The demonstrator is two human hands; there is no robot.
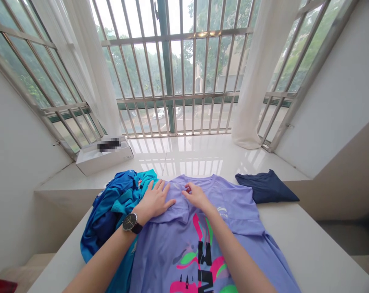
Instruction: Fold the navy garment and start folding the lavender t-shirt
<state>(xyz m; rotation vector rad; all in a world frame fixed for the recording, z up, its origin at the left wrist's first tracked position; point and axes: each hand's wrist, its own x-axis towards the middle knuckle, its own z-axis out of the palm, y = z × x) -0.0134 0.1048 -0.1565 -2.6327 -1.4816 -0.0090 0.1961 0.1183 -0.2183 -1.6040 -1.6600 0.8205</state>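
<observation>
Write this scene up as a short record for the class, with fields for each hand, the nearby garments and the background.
Left hand: flat on a lilac short-sleeved printed T-shirt
Left wrist: round black wristwatch
Right hand: fingers on the T-shirt near its neckline
Left of shirt: rumpled blue and teal clothes
Right of shirt: folded navy garment
Background: white box on a glossy white window ledge

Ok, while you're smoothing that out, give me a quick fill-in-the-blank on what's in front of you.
A wristwatch sits on the ____ wrist.
The right hand rests on a ____ T-shirt.
A navy garment lies to the shirt's ____.

Missing words: left, purple, right.
</observation>
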